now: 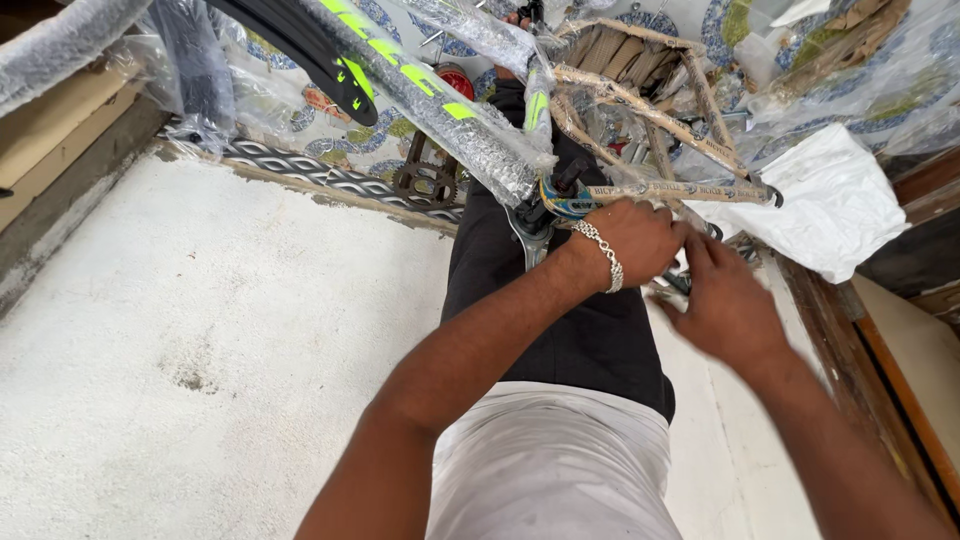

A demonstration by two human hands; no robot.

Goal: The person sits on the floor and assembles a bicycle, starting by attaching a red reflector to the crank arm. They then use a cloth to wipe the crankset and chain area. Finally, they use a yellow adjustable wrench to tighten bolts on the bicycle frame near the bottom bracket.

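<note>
My left fingers [668,243] wrap the paper-wrapped frame tube [660,190] just above them to steady it, while my right hand [722,300], fingers loosely curled, works at small hidden parts directly beneath that tube.

Bicycle frame [640,190], one: tubes wrapped in brown paper and clear plastic film, lying tilted across your lap and the floor edge. Nearest wrapped tube runs roughly level just above your hands. Black down tube [420,85] with bright green markings, film-wrapped, slants up to your left. Chainring [425,182], dark and toothed, sits below that tube, beside your knee.
</note>
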